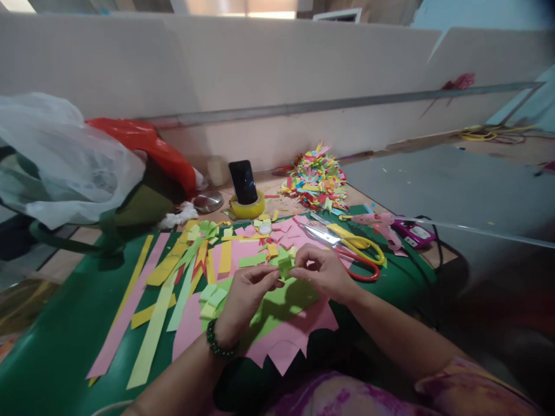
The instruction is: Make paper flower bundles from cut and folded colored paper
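Observation:
Between my two hands is a small folded piece of green paper (284,266). My left hand (254,286) pinches its left side with thumb and forefinger, and a dark beaded bracelet circles that wrist. On its right side, my right hand (323,271) grips the same piece between thumb and fingers. Beneath the hands lie a larger light-green sheet (277,312) and pink paper (284,352) with a zigzag edge. Pale green paper squares (212,300) rest left of my left hand. Red-handled scissors (359,268) and yellow-handled scissors (362,242) lie beyond my right hand.
Colored paper strips (130,306) cover the left of the green tabletop (56,341). Behind stand a phone (243,182) on a yellow tape roll (248,208) and a heap of paper scraps (316,179). A pink glue gun (384,225) lies right; bags (78,162) sit left.

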Demonstrator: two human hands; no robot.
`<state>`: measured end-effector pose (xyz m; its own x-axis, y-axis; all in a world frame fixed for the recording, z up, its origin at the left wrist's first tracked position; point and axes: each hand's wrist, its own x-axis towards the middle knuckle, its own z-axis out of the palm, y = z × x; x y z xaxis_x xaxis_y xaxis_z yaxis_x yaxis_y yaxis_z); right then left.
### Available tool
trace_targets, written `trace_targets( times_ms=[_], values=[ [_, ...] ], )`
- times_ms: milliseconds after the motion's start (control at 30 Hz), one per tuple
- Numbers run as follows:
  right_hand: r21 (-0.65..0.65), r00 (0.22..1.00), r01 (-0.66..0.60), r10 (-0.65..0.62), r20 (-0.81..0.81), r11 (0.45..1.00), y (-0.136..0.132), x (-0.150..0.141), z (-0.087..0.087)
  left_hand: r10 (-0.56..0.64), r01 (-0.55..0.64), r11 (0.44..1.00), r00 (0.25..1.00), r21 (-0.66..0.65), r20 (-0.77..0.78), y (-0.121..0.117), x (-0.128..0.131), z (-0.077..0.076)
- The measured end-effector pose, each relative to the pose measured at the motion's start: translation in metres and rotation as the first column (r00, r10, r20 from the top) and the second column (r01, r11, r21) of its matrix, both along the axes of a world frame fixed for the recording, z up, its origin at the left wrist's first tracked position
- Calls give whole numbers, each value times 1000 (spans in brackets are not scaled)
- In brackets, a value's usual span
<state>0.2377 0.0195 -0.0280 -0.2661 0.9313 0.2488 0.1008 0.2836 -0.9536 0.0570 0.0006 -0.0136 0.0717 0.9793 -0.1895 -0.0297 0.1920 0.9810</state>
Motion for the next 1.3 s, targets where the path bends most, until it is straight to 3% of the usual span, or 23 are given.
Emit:
trace_targets(
  times_ms=[167, 300, 767, 967, 1300],
  values=[
    [-217, 998, -33, 21, -60, 976, 3, 2, -2, -68, 76, 995, 991, 64, -118, -1, 1, 1],
    [-284, 996, -46, 22, -85, 958, 3, 1, -3, -88, 99, 993, 983, 63, -162, -3, 2, 3],
    [-284, 991, -47, 10, -132, 958, 3, -1, 0, -130, 160, 981, 964, 113, -233, -5, 5, 0],
    [-345, 986, -71, 13, -167, 936, 3, -1, -2, -148, 192, 970, 953, 150, -264, -5, 4, -1],
    [-319, 991, -112, 80, -112, 941, 1, 0, -2, -174, 255, 946, 921, 200, -350, -10, 6, -3]
  ],
)
